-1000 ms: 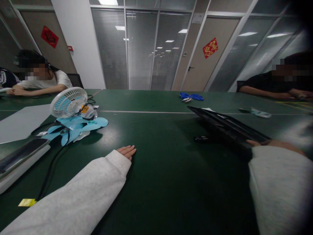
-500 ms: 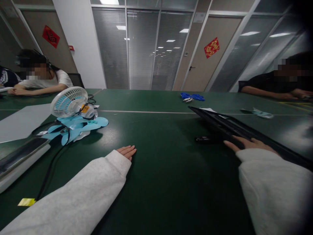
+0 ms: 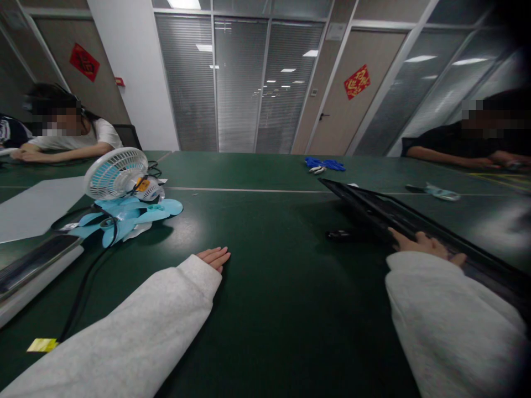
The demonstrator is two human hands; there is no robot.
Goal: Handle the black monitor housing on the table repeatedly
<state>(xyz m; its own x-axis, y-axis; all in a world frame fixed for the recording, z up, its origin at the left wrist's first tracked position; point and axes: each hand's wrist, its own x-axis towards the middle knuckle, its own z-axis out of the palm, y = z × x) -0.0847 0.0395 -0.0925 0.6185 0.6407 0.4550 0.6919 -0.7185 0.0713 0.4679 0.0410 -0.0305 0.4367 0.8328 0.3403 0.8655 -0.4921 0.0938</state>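
Shifted leftward since the first frame, our right hand (image 3: pixel 427 246) lies spread against the black panel (image 3: pixel 409 222) at 2 o'clock; our left hand (image 3: pixel 214 258), fingers together, rests at 11. We judge handling underway, release outstanding.

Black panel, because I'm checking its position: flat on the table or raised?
Raised at its far end: the black panel overhangs shadow on the green table.

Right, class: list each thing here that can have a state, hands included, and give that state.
Black panel: slanted
Right hand: touching the panel
Left hand: flat on the table
Fan: head tilted; cannot tell if running
Black cable: slack
Blue bundle: crumpled
Right-side door: shut
Blinds: lowered
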